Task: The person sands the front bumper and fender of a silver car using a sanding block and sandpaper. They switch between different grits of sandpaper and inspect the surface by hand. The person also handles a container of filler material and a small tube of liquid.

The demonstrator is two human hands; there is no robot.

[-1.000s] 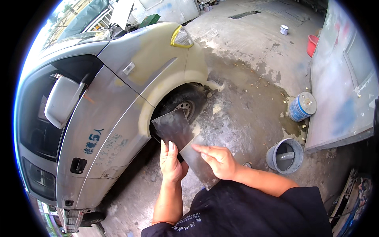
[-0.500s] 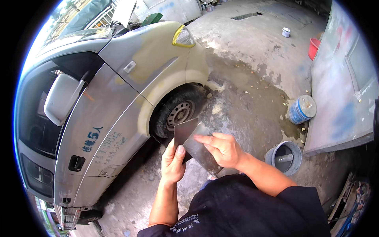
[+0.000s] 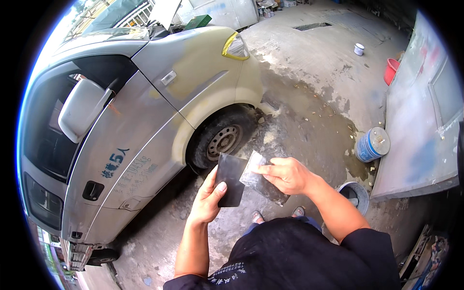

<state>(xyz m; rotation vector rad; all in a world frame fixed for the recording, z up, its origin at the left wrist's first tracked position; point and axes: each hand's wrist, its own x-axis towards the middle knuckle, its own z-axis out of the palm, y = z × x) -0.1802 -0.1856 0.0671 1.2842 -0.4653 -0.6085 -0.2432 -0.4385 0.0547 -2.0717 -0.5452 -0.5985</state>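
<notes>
My left hand (image 3: 206, 202) grips a dark, flat rectangular sheet (image 3: 232, 176) that looks like sandpaper, thumb lying on its face. Close beside it, my right hand (image 3: 291, 176) pinches a grey sheet (image 3: 263, 186), whitish along its upper edge; whether this is worn sandpaper I cannot tell. The two sheets are held side by side in front of my body, their near edges almost meeting. Beyond them stands a silver van (image 3: 145, 145), its front wheel (image 3: 224, 142) nearest my hands. Its front fender (image 3: 203, 89) carries pale yellowish filler or primer, and yellow tape edges the headlight (image 3: 236, 47).
On the right are a blue-and-white pail (image 3: 372, 144) and a grey bucket (image 3: 361, 200) partly behind my arm. A large painted panel (image 3: 420, 140) leans there, with a red bucket (image 3: 391, 71) beyond it. A small white can (image 3: 358, 49) sits on the wet-patched concrete floor (image 3: 309, 96).
The dark sheet now faces me more fully, showing black rather than brownish. The right hand has moved slightly right with the grey sheet, and my view has shifted, showing my feet.
</notes>
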